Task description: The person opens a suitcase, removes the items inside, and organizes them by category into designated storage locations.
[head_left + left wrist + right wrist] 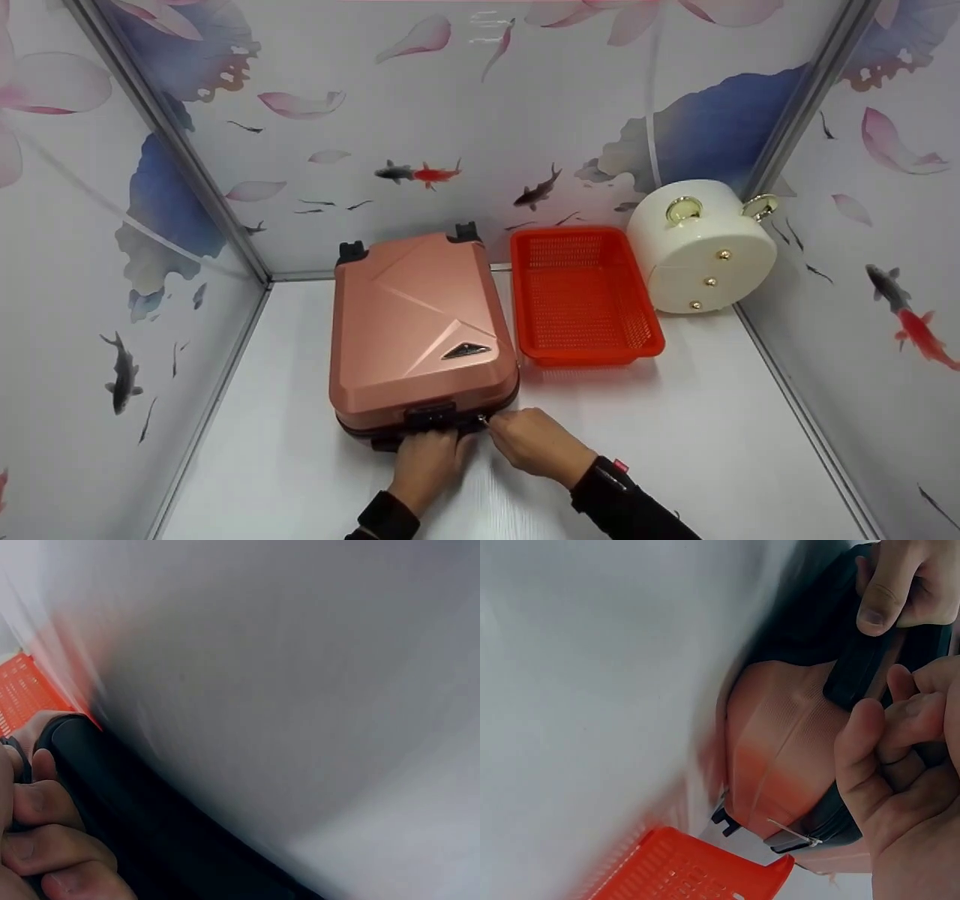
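A rose-pink hard-shell suitcase point(412, 322) lies flat on the white table, its black handle side toward me. My left hand point(426, 466) grips the black handle point(165, 817) at the near side; its fingers point(60, 847) curl round it in the left wrist view. At the near right corner my right hand point(541, 448) pinches a small silvery zipper pull point(482, 419) on the black zipper seam. Its fingers point(862, 739) are bent in the right wrist view and hide most of the pull. Another metal piece point(810, 841) shows along the seam there.
Right of the suitcase stands an orange-red plastic basket point(649, 346), very close to it. A cream round case point(675, 247) with gold rings and studs sits at the back right corner. Printed panels point(450, 112) wall the table point(720, 420) at the back and both sides.
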The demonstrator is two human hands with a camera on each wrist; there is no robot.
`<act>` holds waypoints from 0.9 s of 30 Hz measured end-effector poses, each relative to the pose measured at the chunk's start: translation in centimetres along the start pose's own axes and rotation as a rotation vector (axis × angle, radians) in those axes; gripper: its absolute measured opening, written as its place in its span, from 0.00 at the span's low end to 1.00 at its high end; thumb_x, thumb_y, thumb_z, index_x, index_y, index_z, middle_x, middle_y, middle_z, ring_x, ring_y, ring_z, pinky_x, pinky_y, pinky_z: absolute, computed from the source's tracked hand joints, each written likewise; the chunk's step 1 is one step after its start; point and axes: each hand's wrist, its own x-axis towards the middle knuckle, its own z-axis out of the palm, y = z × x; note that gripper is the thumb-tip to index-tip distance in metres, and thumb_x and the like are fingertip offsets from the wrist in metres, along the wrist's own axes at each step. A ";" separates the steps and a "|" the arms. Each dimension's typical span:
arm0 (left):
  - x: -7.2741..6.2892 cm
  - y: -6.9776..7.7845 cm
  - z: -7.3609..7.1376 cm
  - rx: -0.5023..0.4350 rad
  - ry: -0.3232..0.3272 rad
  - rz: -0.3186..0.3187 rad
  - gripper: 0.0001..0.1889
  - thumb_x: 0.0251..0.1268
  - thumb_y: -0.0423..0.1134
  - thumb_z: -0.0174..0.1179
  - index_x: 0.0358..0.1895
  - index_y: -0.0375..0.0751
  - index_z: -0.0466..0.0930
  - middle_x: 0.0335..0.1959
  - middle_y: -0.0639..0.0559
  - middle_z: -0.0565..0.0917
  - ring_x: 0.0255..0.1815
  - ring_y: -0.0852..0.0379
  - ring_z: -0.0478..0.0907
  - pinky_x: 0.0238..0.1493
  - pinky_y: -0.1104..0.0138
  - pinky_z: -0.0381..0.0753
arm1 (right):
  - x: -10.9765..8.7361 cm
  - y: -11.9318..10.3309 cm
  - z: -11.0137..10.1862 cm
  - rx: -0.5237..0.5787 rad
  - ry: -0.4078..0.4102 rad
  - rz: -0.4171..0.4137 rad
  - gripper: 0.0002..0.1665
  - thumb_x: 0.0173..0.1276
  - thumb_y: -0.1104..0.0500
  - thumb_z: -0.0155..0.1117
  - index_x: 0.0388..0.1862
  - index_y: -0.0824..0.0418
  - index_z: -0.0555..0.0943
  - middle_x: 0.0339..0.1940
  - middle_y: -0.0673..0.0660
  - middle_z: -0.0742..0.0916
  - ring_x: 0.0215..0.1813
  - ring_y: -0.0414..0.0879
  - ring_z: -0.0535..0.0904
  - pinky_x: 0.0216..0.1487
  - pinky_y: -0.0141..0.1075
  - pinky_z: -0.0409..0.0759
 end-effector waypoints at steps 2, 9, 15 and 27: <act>0.0 -0.1 0.0 -0.002 -0.017 -0.007 0.26 0.79 0.57 0.65 0.21 0.48 0.76 0.13 0.54 0.76 0.13 0.50 0.75 0.16 0.56 0.69 | 0.4 -0.3 0.2 -0.021 -0.008 -0.006 0.12 0.78 0.60 0.66 0.32 0.53 0.77 0.21 0.47 0.78 0.21 0.42 0.76 0.22 0.38 0.74; 0.0 -0.3 0.0 -0.018 -0.031 -0.019 0.26 0.79 0.58 0.64 0.20 0.49 0.75 0.13 0.56 0.75 0.13 0.53 0.73 0.16 0.58 0.67 | 1.6 -1.5 0.8 -0.005 -0.044 -0.007 0.13 0.81 0.59 0.62 0.32 0.53 0.77 0.21 0.46 0.77 0.21 0.41 0.71 0.23 0.38 0.72; 0.0 -0.1 0.4 -0.025 0.004 -0.004 0.25 0.79 0.59 0.64 0.24 0.49 0.78 0.15 0.56 0.76 0.14 0.51 0.75 0.17 0.57 0.69 | 1.2 -1.5 1.1 0.031 -0.020 0.054 0.12 0.81 0.57 0.64 0.33 0.52 0.80 0.23 0.46 0.82 0.23 0.41 0.77 0.26 0.38 0.77; 0.0 -0.1 0.1 -0.055 -0.013 -0.009 0.25 0.77 0.56 0.68 0.21 0.53 0.71 0.14 0.58 0.72 0.14 0.54 0.73 0.19 0.58 0.67 | 2.4 0.6 -4.6 0.160 0.173 0.190 0.02 0.77 0.55 0.74 0.44 0.51 0.88 0.35 0.45 0.89 0.35 0.37 0.83 0.37 0.31 0.85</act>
